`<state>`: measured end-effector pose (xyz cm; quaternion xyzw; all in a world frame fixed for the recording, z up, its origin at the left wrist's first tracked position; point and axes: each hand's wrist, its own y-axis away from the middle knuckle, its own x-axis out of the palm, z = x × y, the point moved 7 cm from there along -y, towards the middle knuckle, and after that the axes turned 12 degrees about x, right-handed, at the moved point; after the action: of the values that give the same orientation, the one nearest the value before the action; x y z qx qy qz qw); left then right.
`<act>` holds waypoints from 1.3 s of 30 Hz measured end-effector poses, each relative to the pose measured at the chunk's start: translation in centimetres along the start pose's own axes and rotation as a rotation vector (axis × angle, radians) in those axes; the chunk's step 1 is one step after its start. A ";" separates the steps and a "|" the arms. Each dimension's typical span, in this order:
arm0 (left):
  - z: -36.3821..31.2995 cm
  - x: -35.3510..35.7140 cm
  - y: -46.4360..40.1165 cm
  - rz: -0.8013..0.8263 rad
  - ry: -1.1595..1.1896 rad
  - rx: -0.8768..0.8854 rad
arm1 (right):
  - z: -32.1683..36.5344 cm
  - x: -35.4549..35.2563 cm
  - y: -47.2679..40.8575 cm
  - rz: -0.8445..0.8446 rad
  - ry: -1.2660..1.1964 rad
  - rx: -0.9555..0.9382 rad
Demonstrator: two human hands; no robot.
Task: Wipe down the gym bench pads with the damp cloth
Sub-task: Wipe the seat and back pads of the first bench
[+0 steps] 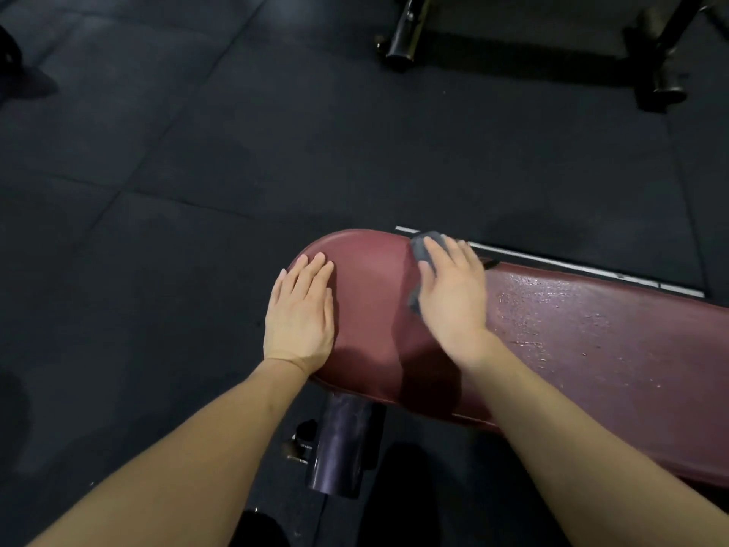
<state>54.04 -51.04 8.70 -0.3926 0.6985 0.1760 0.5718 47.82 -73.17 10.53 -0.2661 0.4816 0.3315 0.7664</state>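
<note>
A dark red bench pad runs from the centre of the view to the right edge, its rounded end pointing left. My left hand lies flat with straight fingers on that rounded end. My right hand presses a grey cloth onto the pad near its far edge, fingers stretched over the cloth, most of which is hidden under the palm. The pad surface right of my right hand glistens with wet streaks, and a darker damp band crosses the pad below the cloth.
Black rubber floor tiles surround the bench. A dark cylindrical bench support stands under the pad's near side. A black equipment frame with feet sits at the top right. A pale strip lies on the floor behind the pad.
</note>
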 end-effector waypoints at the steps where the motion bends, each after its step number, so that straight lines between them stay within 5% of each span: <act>1: 0.0 0.0 0.1 -0.005 -0.010 -0.004 | 2.0 0.7 -0.3 -0.003 -0.009 -0.031; 5: -0.1 0.0 0.3 0.014 -0.020 0.011 | 5.5 1.7 -1.0 0.104 -0.038 -0.155; 12: 0.0 -0.1 0.8 -0.037 -0.016 -0.010 | -4.7 -3.0 0.0 0.016 -0.055 -0.099; 16: -0.3 -0.1 0.6 -0.081 -0.016 -0.016 | -0.6 -0.9 0.1 -0.060 -0.101 -0.145; 21: -0.1 -0.3 1.1 -0.149 0.058 -0.012 | 2.7 0.0 -0.8 0.050 -0.122 -0.146; 28: 0.0 -1.1 1.8 -0.205 0.170 -0.025 | -0.2 -1.3 10.4 0.181 -0.161 -0.411; 35: 0.7 -0.8 1.6 -0.246 0.173 -0.049 | 3.1 0.4 -1.2 0.113 -0.143 -0.160; 39: 1.2 -0.4 1.5 -0.231 0.203 -0.072 | 2.4 -0.2 4.2 0.136 -0.182 -0.270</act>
<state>53.68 -49.12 8.42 -0.5064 0.6961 0.0933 0.5003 45.88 -68.83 11.25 -0.3023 0.3781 0.4668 0.7401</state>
